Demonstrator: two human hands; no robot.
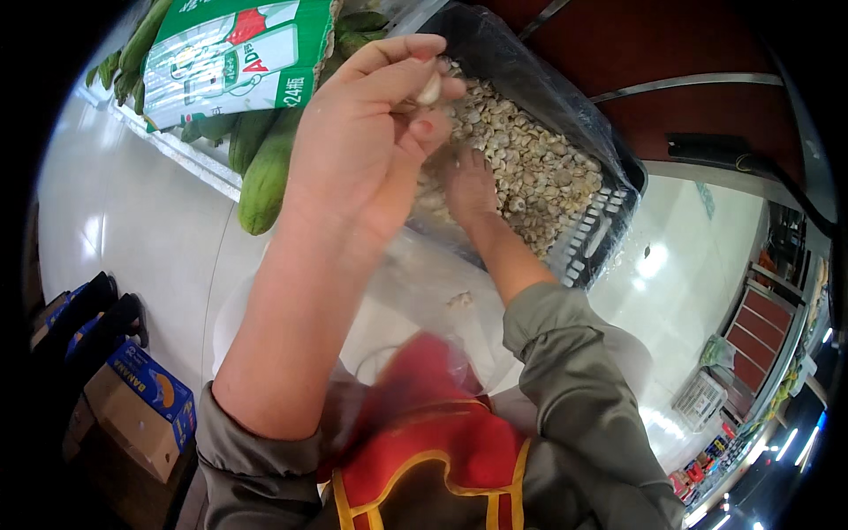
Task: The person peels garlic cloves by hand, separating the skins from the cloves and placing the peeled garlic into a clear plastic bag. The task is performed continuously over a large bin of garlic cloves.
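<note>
My left hand (pixel 371 126) is raised in front of the camera. Its bent fingers grip a small white piece (pixel 430 89) that looks like a garlic clove. Lower down, my right hand (pixel 472 185) reaches into a black plastic crate (pixel 599 232) and rests on a heap of small tan, clove-like pieces (pixel 530 156). Whether its fingers hold any of them is not plain. Clear plastic film (pixel 563 79) lines the crate. A translucent plastic sheet or bag (pixel 424 271) spreads between the crate and my red apron (pixel 430 430).
Green gourds (pixel 268 175) lie in a white foam box at left, partly under a green printed cardboard piece (pixel 225 66). A banana carton (pixel 142 404) stands at lower left near a person's dark-clad legs (pixel 93 311). Reddish panels (pixel 689 46) bound the crate's far side. A pale basket (pixel 701 401) sits at right.
</note>
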